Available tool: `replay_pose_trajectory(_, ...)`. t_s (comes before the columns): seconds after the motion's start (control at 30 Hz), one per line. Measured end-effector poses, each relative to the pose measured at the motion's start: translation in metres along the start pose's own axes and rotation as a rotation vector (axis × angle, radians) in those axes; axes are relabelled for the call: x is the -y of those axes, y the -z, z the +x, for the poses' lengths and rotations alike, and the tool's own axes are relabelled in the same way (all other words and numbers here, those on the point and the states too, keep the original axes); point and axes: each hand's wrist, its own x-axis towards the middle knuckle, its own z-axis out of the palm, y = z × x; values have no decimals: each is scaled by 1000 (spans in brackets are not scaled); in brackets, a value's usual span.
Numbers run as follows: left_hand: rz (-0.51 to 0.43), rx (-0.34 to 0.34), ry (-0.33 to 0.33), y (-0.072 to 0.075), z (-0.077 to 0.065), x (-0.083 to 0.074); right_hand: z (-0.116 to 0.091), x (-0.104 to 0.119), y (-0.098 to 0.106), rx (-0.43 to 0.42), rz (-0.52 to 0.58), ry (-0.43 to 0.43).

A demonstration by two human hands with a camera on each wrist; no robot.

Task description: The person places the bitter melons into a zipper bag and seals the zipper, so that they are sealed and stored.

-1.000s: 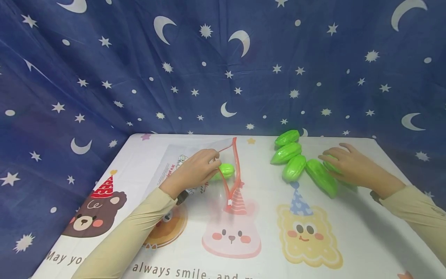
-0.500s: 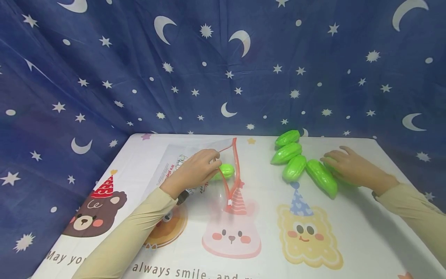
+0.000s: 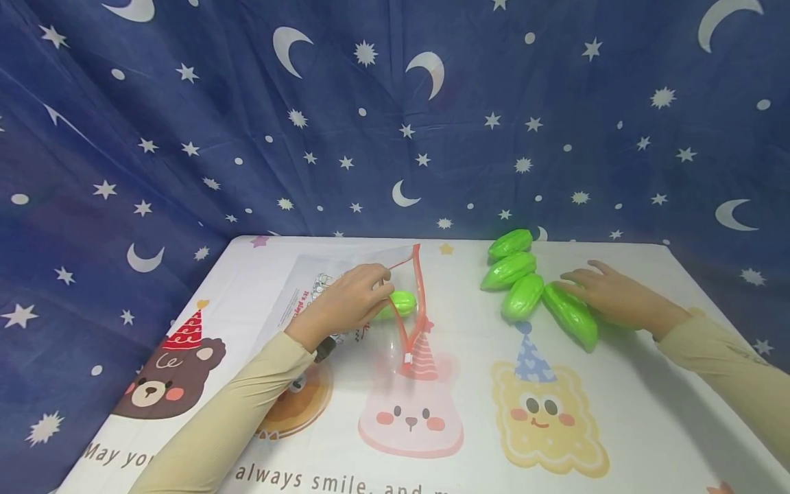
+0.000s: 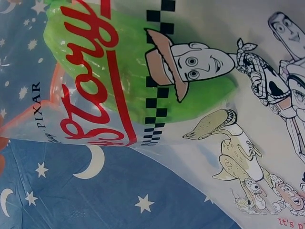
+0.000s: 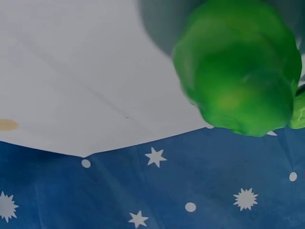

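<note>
My left hand [image 3: 347, 299] pinches the open mouth of a clear zip bag [image 4: 214, 62] with red trim and cartoon print. Through the plastic shows a shiny green ridged fruit [image 3: 402, 302], long and tapered. On the right, my right hand [image 3: 611, 295] grips a similar green ridged fruit [image 5: 238, 71] from above, mostly covering it in the head view. Its fingertips overlap the neighbouring green fruit [image 3: 572, 319]. The right thumb is hidden.
Three more green fruits, the nearest one [image 3: 522, 297] among them, line up toward the back of the white printed tablecloth [image 3: 469, 412]. A blue curtain [image 3: 370, 171] with moons and stars hangs behind and at the left.
The right hand has shifted slightly left and now covers more of the green fruit beneath it. The left hand and the bag stay put.
</note>
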Motion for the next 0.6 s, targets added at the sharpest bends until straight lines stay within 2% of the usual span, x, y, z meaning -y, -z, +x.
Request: replay_pose_trajectory(0.6, -9, 0, 10, 0, 0, 0, 10, 21, 4, -31, 19, 32)
